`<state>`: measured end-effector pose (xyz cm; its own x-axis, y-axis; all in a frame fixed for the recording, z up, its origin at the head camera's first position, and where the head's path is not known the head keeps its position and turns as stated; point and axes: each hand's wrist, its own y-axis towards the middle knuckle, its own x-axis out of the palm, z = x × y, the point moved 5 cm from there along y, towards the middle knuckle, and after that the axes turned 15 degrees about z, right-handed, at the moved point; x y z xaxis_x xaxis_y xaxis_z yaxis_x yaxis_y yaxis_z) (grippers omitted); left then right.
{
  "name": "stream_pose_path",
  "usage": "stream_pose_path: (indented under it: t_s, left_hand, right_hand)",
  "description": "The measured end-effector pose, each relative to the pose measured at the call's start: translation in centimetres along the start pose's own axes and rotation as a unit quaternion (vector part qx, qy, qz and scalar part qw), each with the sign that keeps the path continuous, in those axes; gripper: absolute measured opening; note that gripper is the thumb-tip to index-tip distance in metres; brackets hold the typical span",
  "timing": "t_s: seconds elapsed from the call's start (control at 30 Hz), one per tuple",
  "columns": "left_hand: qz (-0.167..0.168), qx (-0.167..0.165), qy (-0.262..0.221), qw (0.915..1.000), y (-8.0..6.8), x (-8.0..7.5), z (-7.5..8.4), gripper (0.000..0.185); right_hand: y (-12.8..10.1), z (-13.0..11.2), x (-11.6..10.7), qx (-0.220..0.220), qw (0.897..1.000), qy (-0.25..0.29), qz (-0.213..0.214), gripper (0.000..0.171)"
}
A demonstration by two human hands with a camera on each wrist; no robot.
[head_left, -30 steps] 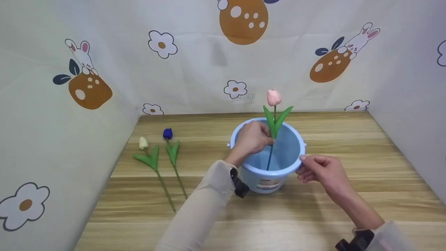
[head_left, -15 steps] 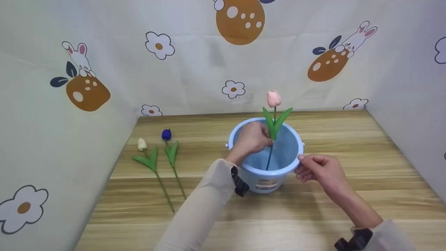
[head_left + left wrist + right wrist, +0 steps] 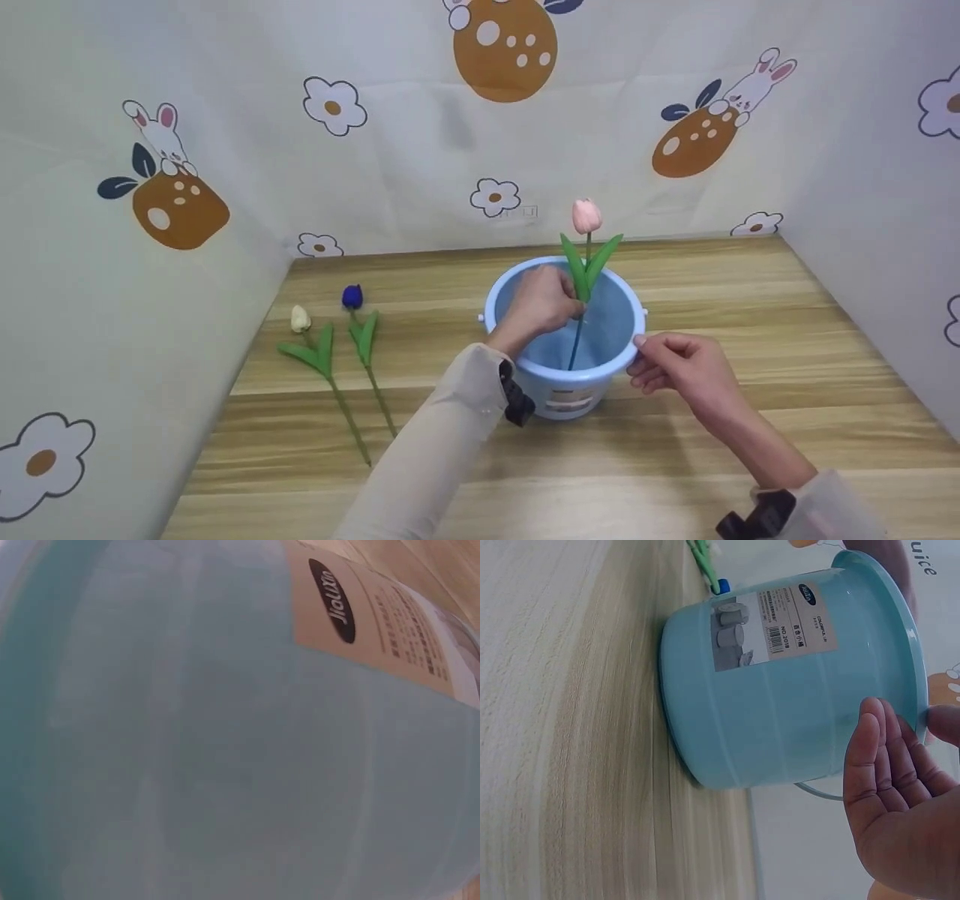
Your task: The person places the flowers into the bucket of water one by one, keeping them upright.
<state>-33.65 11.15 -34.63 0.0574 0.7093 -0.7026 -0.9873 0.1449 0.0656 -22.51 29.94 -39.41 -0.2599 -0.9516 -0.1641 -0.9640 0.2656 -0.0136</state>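
The left hand pinches a pink, green-leafed tulip, stem down inside the round blue plastic bucket on the wooden table, while the right hand's fingers pinch its rim.

A pink tulip extends into a blue bucket.

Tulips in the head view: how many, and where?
3. The pink tulip is in the left hand, partly inside the bucket; the cream tulip and blue tulip lie on the table. Part of the bucket's inside is hidden.
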Motion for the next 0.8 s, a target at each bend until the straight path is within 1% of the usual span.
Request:
stream_pose_path:
  t_s: [0.1, 0.23, 0.4, 0.5, 0.53, 0.67, 0.73, 0.8]
  left_hand:
    - [0.004, 0.002, 0.006, 1.0000, 0.1, 0.2, 0.0, 0.013]
    - [0.003, -0.008, 0.009, 0.9999, 0.3, 0.4, 0.0, 0.015]
    - [0.002, -0.003, 0.023, 0.9997, 0.6, 0.5, 0.1, 0.020]
    - [-0.005, -0.005, 0.023, 0.9997, 0.6, 0.6, 0.2, 0.019]
    - [-0.005, -0.005, 0.022, 0.9997, 0.8, 0.8, 0.1, 0.017]
    - [-0.011, -0.003, 0.021, 0.9997, 0.9, 0.9, 0.1, 0.014]
    - [-0.007, -0.007, 0.028, 0.9996, 1.5, 1.5, -0.3, 0.015]
    - [-0.013, -0.017, 0.022, 0.9995, 1.3, 1.3, -0.3, 0.018]
  right_hand:
    - [0.0, 0.0, 0.0, 0.001, 1.000, 0.003, -0.002, 0.030]
    - [0.0, -0.1, 0.0, 0.000, 1.000, 0.004, -0.004, 0.031]
    - [0.0, -0.1, 0.2, -0.003, 1.000, 0.016, 0.004, 0.026]
    - [0.1, -0.1, 0.3, -0.002, 1.000, 0.018, 0.007, 0.024]
    - [0.1, -0.1, 0.3, -0.002, 1.000, 0.017, 0.007, 0.025]
    - [0.0, 0.0, 0.1, -0.003, 1.000, 0.011, 0.003, 0.027]
    - [0.0, 0.0, 0.0, -0.003, 1.000, 0.008, 0.002, 0.028]
    - [0.0, 0.0, 0.0, -0.002, 1.000, 0.005, 0.001, 0.028]
